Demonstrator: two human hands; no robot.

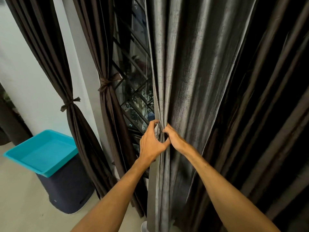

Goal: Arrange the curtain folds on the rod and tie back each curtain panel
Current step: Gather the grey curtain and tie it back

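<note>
left hand [151, 143] grips curtain [184, 72] edge | right hand [173, 138] pinches folds

no text, label or number can be read here (curtains included).

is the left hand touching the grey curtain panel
Touching. The head view shows the left hand with its fingers curled round the gathered edge of the grey curtain panel, fabric bunched between fingertips and thumb.

Turquoise tray [41, 153] at eight o'clock atop dark round bin [70, 190], diamond window grille [132, 91] at eleven, white wall [30, 84] at nine
</note>
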